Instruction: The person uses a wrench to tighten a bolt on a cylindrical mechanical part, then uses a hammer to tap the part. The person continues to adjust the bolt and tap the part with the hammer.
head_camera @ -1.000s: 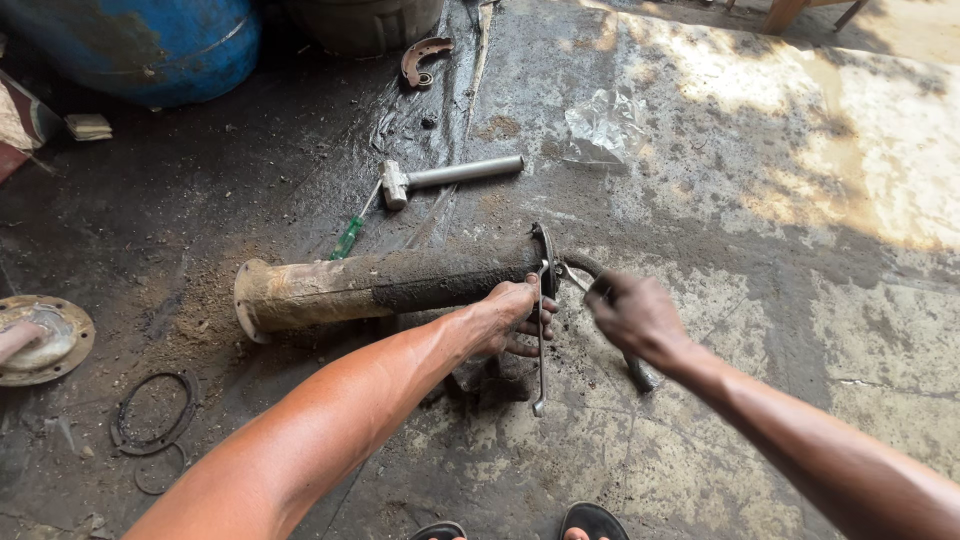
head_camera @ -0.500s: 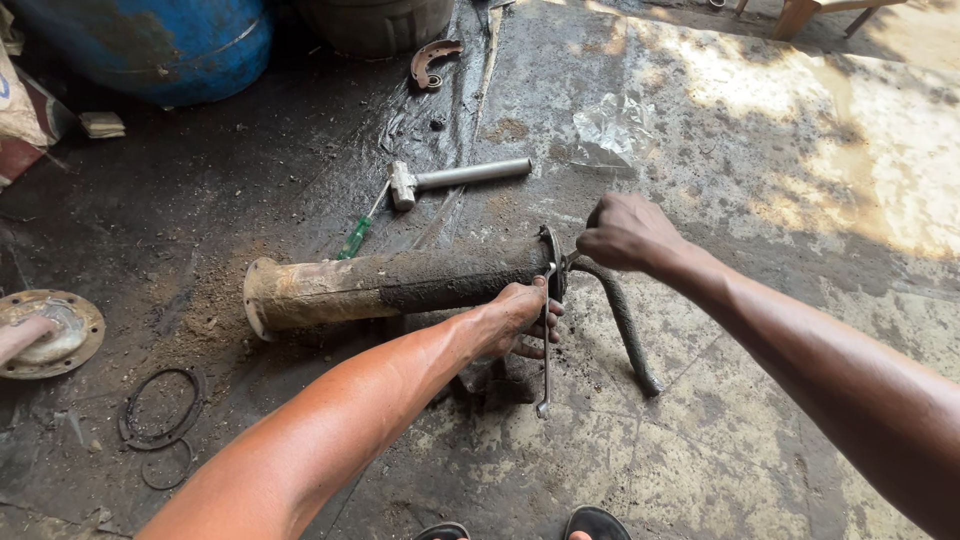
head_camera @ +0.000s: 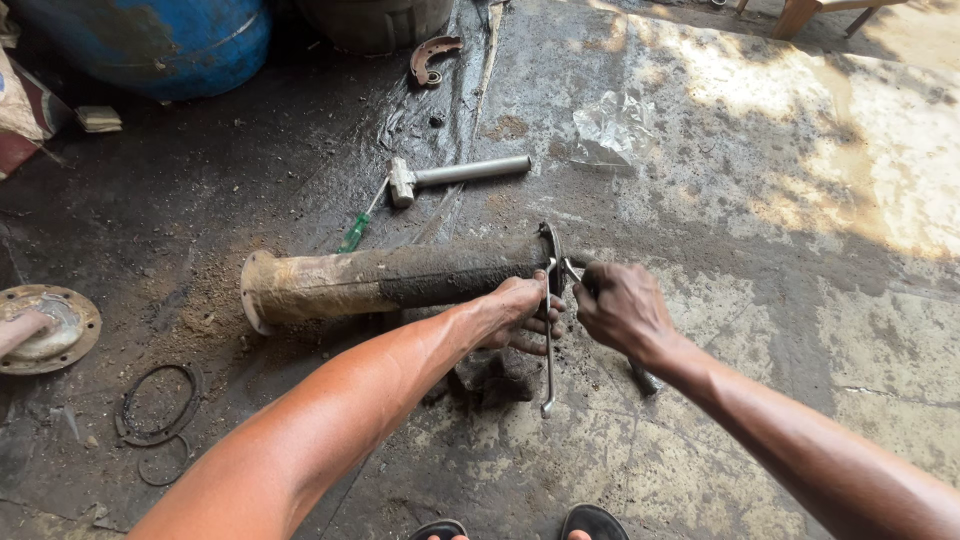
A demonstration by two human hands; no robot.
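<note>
A printed sack (head_camera: 18, 110), pale tan with a dark red lower part, shows at the upper left edge of the frame, mostly cut off. Beside it, right, lies a small pale folded packet (head_camera: 98, 119).

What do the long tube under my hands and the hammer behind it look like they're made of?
The long tube looks like steel: a flanged end under rusty tan crust, black grease near the left hand. The hammer seems all metal, dull grey with a pipe-like handle.
</note>
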